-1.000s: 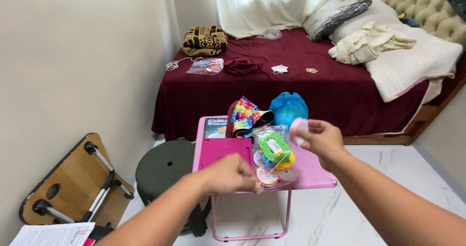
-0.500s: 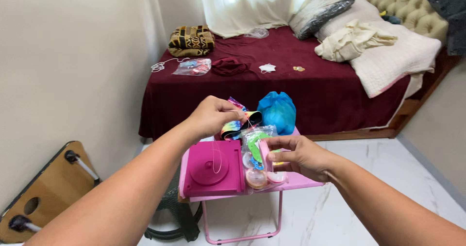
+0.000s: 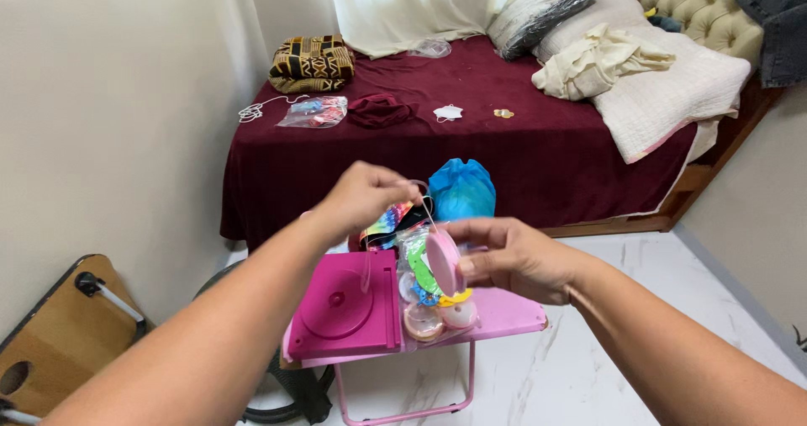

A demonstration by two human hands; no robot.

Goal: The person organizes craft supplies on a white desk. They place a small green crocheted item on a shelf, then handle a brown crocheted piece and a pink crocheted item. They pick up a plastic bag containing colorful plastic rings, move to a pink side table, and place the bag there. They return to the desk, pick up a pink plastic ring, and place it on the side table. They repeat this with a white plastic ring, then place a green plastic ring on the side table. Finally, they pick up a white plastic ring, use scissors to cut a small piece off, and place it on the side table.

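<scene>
Right hand (image 3: pixel 513 258): pink spool (image 3: pixel 443 260) pinched edge-on so thread (image 3: pixel 426 210) unwinds | left hand (image 3: pixel 363 197): thread end pinched, raised taut | above pink folding table (image 3: pixel 504 315), near its right edge.

Right hand (image 3: pixel 504 258) grips pink spool (image 3: pixel 442 260); left hand (image 3: pixel 363 197) pinches its thread (image 3: pixel 428 213).

A bedroom in a home.
At twelve o'clock a bed (image 3: pixel 471 153) with maroon cover, pillows (image 3: pixel 551 2) and a tufted headboard (image 3: pixel 689 2); a curtained window (image 3: pixel 403 2) behind; marble floor (image 3: pixel 588 367).
</scene>
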